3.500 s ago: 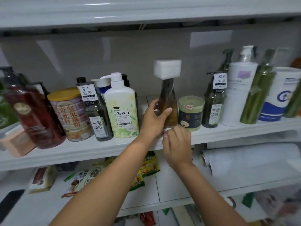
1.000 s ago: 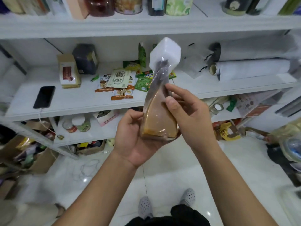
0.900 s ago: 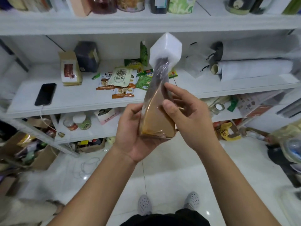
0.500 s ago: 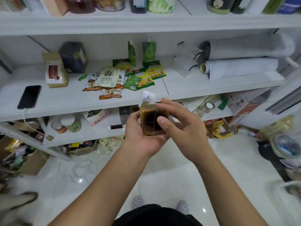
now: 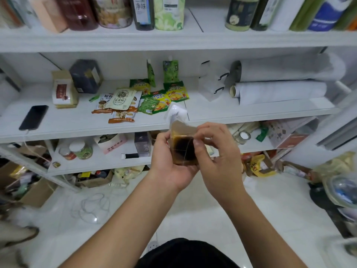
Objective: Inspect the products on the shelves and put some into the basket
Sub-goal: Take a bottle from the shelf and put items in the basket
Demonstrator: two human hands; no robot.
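Head view: both hands meet at centre frame, in front of the shelves and above the white floor (image 5: 193, 213). Left hand (image 5: 170, 163) cups an amber bottle (image 5: 182, 147) from below and the left, fingers curled round it. Right hand (image 5: 214, 157) pinches the same bottle from the right, thumb on its near face, fingers wrapped behind. The bottle is tipped so its base faces the camera (dark liquid shows through); its white cap (image 5: 176, 113) points away toward the middle shelf (image 5: 77, 126). It sits in clear plastic wrap.

On the middle shelf: a black phone (image 5: 33, 117) with a cable at left, a tan box (image 5: 63, 89) beside a dark box (image 5: 86, 76), a pile of seasoning packets (image 5: 139, 99) at centre, white paper rolls (image 5: 280, 91) at right. Top shelf (image 5: 173, 39) carries a row of bottles and tins, only lower parts in view. Lower shelf holds small jars (image 5: 77, 150) and boxes. Cardboard boxes and clutter on the floor at left. No basket identifiable for certain.
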